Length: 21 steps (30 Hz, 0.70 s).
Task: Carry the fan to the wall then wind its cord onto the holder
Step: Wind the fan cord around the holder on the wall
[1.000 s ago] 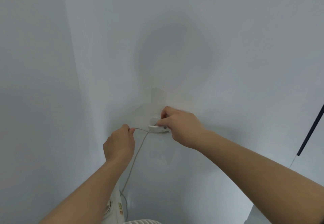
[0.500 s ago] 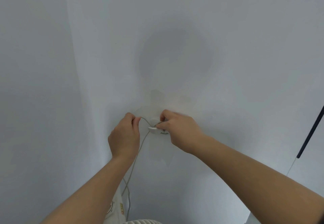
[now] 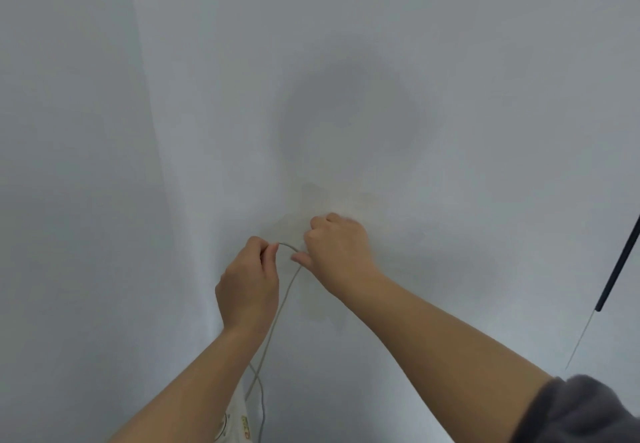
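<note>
A thin grey cord (image 3: pixel 281 307) runs up from the white fan (image 3: pixel 235 422) at the bottom edge to the white wall. My left hand (image 3: pixel 249 286) pinches the cord at its top, where it arcs over towards my right hand (image 3: pixel 337 252). My right hand is closed against the wall with its fingers on the cord's loop. The small white holder sits behind my right hand and is hidden. Only a bit of the fan's body with a yellow label shows between my forearms.
The white wall (image 3: pixel 346 61) fills the view, with a corner line (image 3: pixel 152 130) at the left. A dark rod (image 3: pixel 620 266) with a thin wire below it hangs at the right edge. My grey sleeve (image 3: pixel 581 411) shows at the lower right.
My left hand has risen and moved right with the cord, closer to my right hand. My right hand has shifted over the holder, which now is covered.
</note>
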{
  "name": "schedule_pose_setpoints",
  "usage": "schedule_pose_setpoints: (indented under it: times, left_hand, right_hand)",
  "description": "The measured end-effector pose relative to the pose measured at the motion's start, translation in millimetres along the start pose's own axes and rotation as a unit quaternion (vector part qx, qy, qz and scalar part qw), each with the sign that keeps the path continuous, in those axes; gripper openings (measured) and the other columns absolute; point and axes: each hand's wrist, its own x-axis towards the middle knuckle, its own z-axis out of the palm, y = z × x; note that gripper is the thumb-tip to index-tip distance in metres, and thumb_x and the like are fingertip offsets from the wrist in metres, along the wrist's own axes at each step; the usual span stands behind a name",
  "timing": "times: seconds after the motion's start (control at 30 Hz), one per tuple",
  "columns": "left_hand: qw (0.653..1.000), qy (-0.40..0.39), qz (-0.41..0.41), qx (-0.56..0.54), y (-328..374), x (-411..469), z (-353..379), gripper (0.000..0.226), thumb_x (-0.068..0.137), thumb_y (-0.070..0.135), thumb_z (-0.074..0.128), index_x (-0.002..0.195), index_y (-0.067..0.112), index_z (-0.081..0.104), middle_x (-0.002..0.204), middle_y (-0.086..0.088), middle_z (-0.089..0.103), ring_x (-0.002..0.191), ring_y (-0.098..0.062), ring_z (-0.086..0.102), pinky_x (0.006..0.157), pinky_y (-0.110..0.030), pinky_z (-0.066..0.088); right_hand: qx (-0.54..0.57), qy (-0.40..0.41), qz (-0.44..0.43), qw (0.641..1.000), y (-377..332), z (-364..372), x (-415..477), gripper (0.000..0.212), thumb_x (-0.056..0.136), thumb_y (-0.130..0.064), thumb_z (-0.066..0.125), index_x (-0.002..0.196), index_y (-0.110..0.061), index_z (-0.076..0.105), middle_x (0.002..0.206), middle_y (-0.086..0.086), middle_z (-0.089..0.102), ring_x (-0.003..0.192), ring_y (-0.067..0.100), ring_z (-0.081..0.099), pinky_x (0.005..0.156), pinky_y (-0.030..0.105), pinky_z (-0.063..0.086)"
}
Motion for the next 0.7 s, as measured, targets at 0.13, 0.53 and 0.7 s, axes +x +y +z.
schedule_pose_setpoints:
  times: [0.13,0.53,0.7]
  left_hand:
    - [1.000,-0.005,0.001,-0.003,-3.1,-2.3,-1.8,0.026,0.098,0.033,0.045,0.079,0.018,0.054,0.057,0.003,0.054,0.052,-0.019,0.052,0.047,-0.033,0.040]
    - [0.997,-0.073,0.025,-0.003,-7.3,-12.0,0.4,0.041,0.099,0.041,0.035,0.073,0.016,0.054,0.051,0.002,0.049,0.048,-0.022,0.049,0.048,-0.036,0.041]
    - [0.975,-0.187,0.079,-0.087,-21.4,-16.2,3.9,0.041,0.098,0.045,0.030,0.072,0.024,0.053,0.049,0.002,0.045,0.043,-0.010,0.039,0.048,-0.032,0.033]
  right_hand:
    - [-0.002,-0.009,0.020,1.000,-3.3,-1.3,7.6,0.043,0.095,-0.049,0.044,0.082,-0.013,0.064,0.081,0.001,0.054,0.075,0.020,0.050,0.061,0.031,0.035]
    - [0.078,-0.035,0.046,0.995,10.0,-16.3,14.7,0.006,0.090,-0.011,0.045,0.091,-0.012,0.039,0.059,0.001,0.031,0.062,0.029,0.042,0.045,0.032,0.021]
    - [0.128,-0.060,0.004,0.990,25.4,-16.4,7.5,0.004,0.092,-0.010,0.042,0.093,-0.011,0.046,0.079,0.008,0.052,0.071,0.027,0.047,0.060,0.034,0.034]
